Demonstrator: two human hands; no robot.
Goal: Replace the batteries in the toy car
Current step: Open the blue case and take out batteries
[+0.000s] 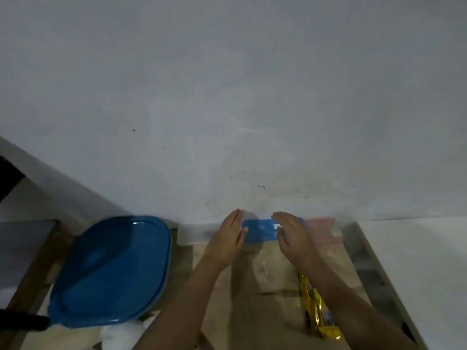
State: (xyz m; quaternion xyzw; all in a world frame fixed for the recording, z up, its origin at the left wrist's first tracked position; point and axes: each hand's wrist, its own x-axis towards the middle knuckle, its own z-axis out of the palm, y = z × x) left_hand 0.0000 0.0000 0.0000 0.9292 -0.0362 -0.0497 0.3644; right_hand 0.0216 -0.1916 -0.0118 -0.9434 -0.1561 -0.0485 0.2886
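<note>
Near right: toy car [315, 310], shiny gold, blurred.
Left hand [228, 238]: fingers straight, together, beside far blue box [260, 229].
Right hand [294, 236]: likewise, over it.

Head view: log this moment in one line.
left hand extended left of blue box | right hand extended right of it | contact unclear | toy car lying on table

No writing can be read anywhere; the small white label [277, 226] on the blue box [260, 231] is too blurred.

One toy car [316, 310]; one blue lid [111, 269]
</note>
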